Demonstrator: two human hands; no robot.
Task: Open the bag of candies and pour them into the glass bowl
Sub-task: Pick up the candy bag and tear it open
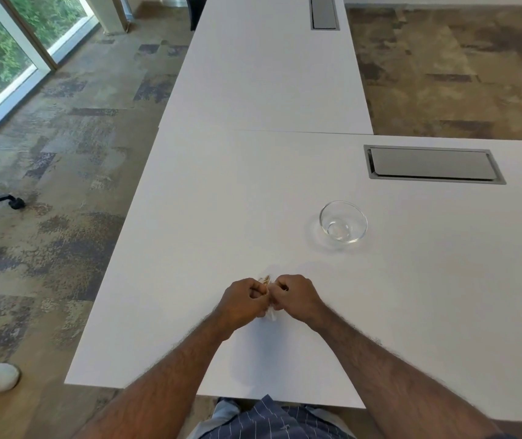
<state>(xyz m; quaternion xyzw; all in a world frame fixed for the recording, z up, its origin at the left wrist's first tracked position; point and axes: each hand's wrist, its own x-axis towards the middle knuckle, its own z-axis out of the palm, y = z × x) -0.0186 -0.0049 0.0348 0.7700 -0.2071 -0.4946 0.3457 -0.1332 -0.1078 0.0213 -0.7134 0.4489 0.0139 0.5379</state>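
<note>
Your left hand [244,300] and right hand [296,296] meet knuckle to knuckle just above the white worktop [221,201], each grip pinched tight on the small clear bag of candies [267,285] between them, so only a sliver of plastic and a hint of gold wrapper show between and below your fingers. The glass bowl [343,220] stands upright and empty on the worktop, well apart from the bag, ahead and to your right, nearer than the grey cable hatch [432,164].

Bowl [343,221] right of, beyond, seemingly bag-holding hands [269,299]
</note>
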